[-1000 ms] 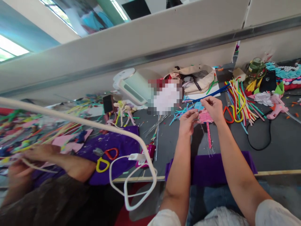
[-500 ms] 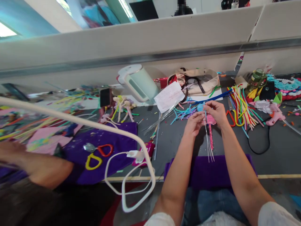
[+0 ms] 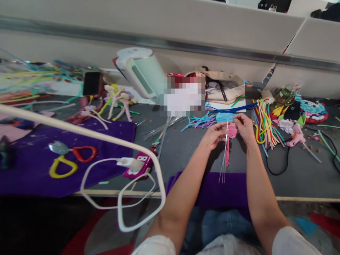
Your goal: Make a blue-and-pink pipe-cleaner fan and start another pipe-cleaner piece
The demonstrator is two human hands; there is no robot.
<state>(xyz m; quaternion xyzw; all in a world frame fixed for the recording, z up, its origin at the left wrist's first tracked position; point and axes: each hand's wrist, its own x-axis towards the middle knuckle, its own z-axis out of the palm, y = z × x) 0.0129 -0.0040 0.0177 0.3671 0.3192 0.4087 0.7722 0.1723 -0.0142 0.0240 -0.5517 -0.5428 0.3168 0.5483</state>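
My left hand (image 3: 217, 135) is closed on a few thin metal wires (image 3: 223, 166), whose lower ends fan out toward the table's front edge. A pale wrap shows near the top of the wires. My right hand (image 3: 244, 127) is a little to the right, its thumb and fingers pinched together; what is between them is too small to make out. Behind the hands lies a bundle of light blue pipe cleaners (image 3: 224, 116). A pink pipe cleaner piece (image 3: 232, 131) shows between the hands, with a pink stem (image 3: 227, 156) below it.
Colourful pipe cleaners (image 3: 265, 122) and a pink glue gun (image 3: 296, 136) lie to the right. On the left are scissors (image 3: 71, 153) on purple cloth (image 3: 114, 138), a power strip (image 3: 139, 164) and a white lamp arm or cable (image 3: 79, 124). A pale green kettle (image 3: 146, 72) stands behind.
My right hand has moved apart from my left, toward the right. The wires stay in my left hand. The view has tilted down and shifted; the neighbouring person's arm is out of sight.
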